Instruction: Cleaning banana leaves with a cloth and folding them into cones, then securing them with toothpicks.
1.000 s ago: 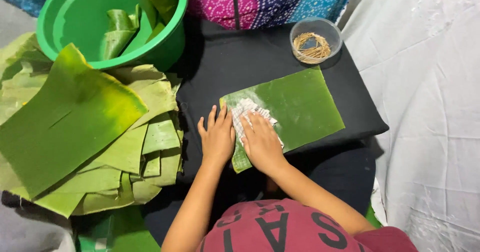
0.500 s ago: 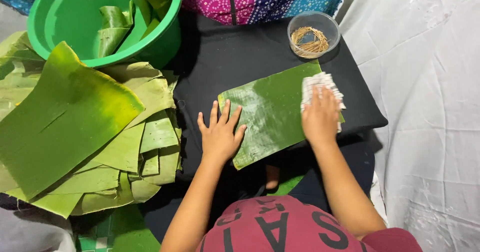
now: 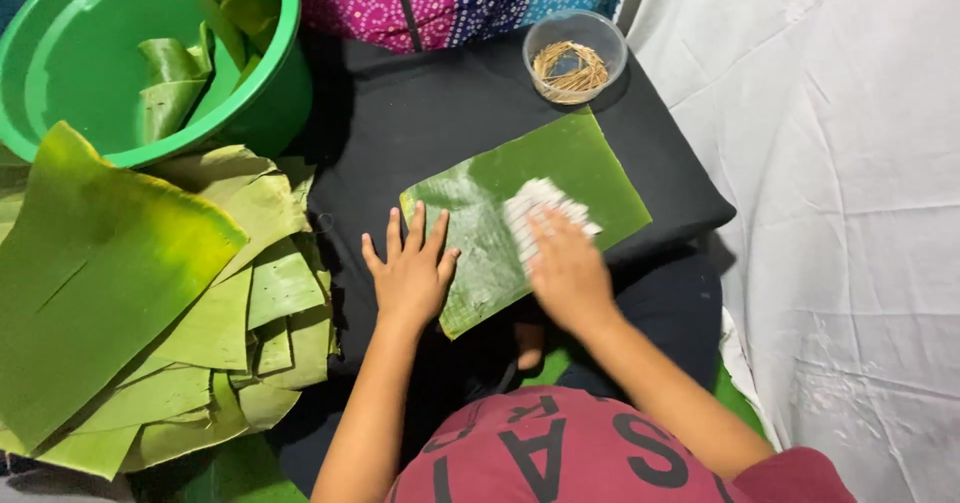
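Observation:
A rectangular green banana leaf piece (image 3: 580,168) lies flat on a black cloth-covered surface (image 3: 420,113). My left hand (image 3: 408,273) presses flat with spread fingers on the leaf's near left corner. My right hand (image 3: 565,263) holds a white cloth (image 3: 535,208) against the middle of the leaf. The leaf looks wet and shiny to the left of the cloth.
A pile of banana leaf pieces (image 3: 150,293) lies at the left. A green plastic basin (image 3: 110,53) with a few leaves stands at the back left. A small clear bowl of thin sticks (image 3: 574,55) sits at the back. White fabric (image 3: 840,213) covers the right side.
My right hand swept the white cloth from the leaf's left part to its far right end, then back to the middle. My left hand stayed pressed on the leaf.

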